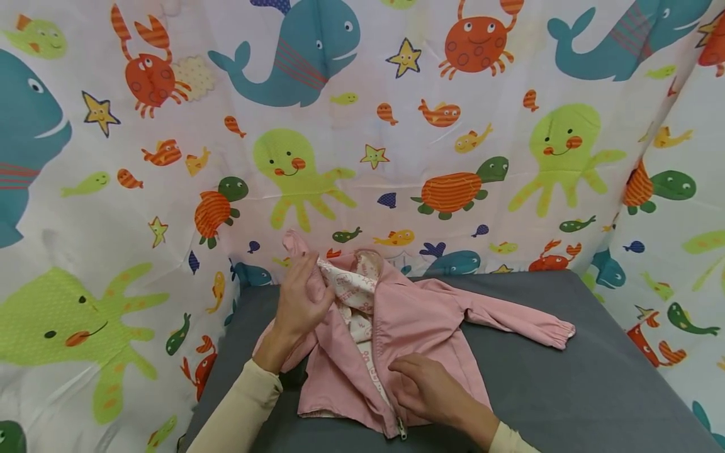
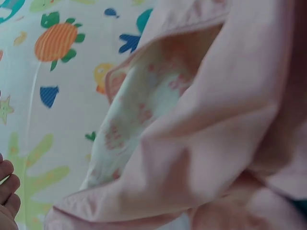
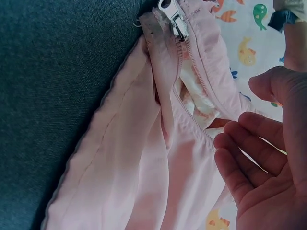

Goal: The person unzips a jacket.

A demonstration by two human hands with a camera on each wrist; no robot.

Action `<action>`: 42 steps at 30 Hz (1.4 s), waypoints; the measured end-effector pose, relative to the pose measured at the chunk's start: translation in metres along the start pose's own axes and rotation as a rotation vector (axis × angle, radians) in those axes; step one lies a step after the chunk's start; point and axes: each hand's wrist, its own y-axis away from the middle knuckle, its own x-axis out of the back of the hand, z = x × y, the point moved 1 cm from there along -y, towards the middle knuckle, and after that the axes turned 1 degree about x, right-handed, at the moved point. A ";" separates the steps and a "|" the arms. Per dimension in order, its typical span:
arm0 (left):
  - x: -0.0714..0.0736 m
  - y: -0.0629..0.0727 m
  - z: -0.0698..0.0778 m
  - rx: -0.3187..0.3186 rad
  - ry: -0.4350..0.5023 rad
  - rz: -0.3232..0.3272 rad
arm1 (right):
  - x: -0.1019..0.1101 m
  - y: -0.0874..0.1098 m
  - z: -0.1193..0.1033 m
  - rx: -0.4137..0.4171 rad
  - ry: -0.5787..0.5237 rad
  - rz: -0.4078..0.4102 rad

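Observation:
A pink child's jacket [image 1: 421, 321] lies on the dark table, its front spread apart to show a white lining [image 1: 354, 286] with a pink print. At the hem sits the metal zipper slider [image 3: 175, 21]. My left hand [image 1: 300, 296] is raised against the jacket's left shoulder side, fingers pointing up. In the left wrist view, only its fingertips [image 2: 9, 189] show, loosely bent and apart from the cloth. Over the lower front panel hovers my right hand [image 1: 425, 387]; its fingers [image 3: 249, 139] are relaxed and hold nothing, close to the zipper edge.
One jacket sleeve [image 1: 518, 321] stretches out to the right on the grey table [image 1: 572, 390]. Behind and at both sides hangs a white curtain [image 1: 362, 189] printed with sea animals, meeting the table's back edge.

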 end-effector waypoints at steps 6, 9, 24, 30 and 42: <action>-0.009 0.026 0.011 0.022 0.014 -0.046 | 0.000 -0.005 0.001 -0.016 -0.018 -0.023; -0.011 0.036 0.015 0.016 0.026 -0.060 | 0.000 -0.007 0.001 -0.018 -0.023 -0.039; -0.016 0.085 0.033 0.006 0.067 -0.129 | 0.001 -0.014 0.004 0.008 -0.058 -0.111; -0.024 0.107 0.038 0.031 0.129 -0.175 | -0.002 -0.013 0.008 0.026 -0.090 -0.164; -0.033 0.143 0.050 -0.011 0.151 -0.282 | -0.004 -0.013 0.012 0.005 -0.087 -0.240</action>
